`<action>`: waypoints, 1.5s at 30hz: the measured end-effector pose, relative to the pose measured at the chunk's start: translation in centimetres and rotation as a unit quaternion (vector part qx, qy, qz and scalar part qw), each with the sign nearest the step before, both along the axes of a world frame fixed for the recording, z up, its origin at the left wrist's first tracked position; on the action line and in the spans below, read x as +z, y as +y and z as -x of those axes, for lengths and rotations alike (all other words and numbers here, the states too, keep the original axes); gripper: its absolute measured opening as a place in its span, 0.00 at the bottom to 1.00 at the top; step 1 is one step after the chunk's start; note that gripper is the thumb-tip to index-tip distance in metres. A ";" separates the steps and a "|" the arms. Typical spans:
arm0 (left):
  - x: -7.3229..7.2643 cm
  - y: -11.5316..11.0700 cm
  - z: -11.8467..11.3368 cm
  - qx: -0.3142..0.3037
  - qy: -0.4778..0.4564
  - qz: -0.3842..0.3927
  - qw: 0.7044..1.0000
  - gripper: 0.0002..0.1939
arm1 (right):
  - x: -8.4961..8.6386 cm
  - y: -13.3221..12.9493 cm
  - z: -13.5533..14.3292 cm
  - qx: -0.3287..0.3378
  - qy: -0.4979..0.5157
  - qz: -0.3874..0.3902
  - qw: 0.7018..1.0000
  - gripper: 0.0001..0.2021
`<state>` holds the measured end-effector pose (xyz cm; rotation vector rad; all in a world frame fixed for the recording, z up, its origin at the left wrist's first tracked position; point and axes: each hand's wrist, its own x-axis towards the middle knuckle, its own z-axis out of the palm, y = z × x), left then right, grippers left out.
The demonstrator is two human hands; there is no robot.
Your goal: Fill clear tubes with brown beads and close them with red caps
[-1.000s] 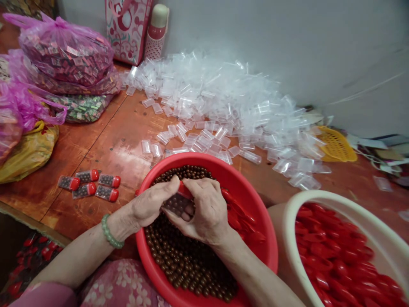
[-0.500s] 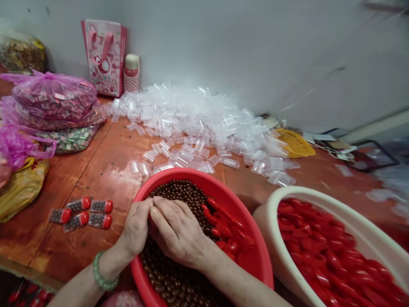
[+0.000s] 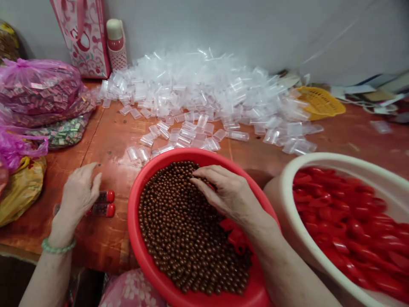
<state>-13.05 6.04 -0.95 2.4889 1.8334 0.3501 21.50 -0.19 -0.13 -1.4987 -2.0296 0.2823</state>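
My left hand [image 3: 79,187], with a green bead bracelet at the wrist, is over the table at the left, thumb apart from the fingers. Beside and partly beneath it lie small clear tubes with red caps [image 3: 106,209], filled with dark balls; the hand hides some of them. My right hand [image 3: 225,189] reaches over the red basin [image 3: 136,251], thumb and fingers slightly apart. Below it are shiny brown beads [image 3: 179,221] and some red plastic caps [image 3: 236,238]. A bit of red shows between thumb and fingers, seemingly lying on the beads.
A cream tub [image 3: 287,187] of red plastic pieces [image 3: 348,226] stands at the right. Behind the basin spreads a heap of clear plastic tubes [image 3: 204,98], with a yellow basket [image 3: 322,102] beside it. Pink bags [image 3: 41,89], a gift bag [image 3: 86,42] and a flask [image 3: 116,44] are at the left.
My hands, cupped together over the basin before, have parted. The left has moved to the capped tubes on the table; the right has moved right over the beads. The view has tilted down.
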 end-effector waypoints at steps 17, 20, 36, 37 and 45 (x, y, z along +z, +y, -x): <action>-6.1 9.3 -9.9 -0.142 -0.071 0.088 0.983 0.18 | 1.9 -1.4 -3.7 -0.140 0.022 -0.001 0.990 0.05; -3.0 9.1 -9.2 -0.080 -0.190 0.036 0.978 0.23 | 1.3 -1.4 -3.6 -0.098 0.015 0.036 0.994 0.05; 0.5 -0.3 -14.7 -0.141 -0.482 0.242 0.830 0.19 | -3.9 3.6 4.1 -0.025 -0.121 0.239 0.963 0.22; 0.5 0.0 -14.8 -0.139 -0.487 0.242 0.828 0.19 | -4.0 3.3 4.7 -0.005 -0.115 0.243 0.963 0.22; 0.6 1.1 -16.1 -0.234 -0.368 0.242 0.866 0.14 | -1.3 -2.1 6.8 0.163 -0.081 0.304 0.935 0.23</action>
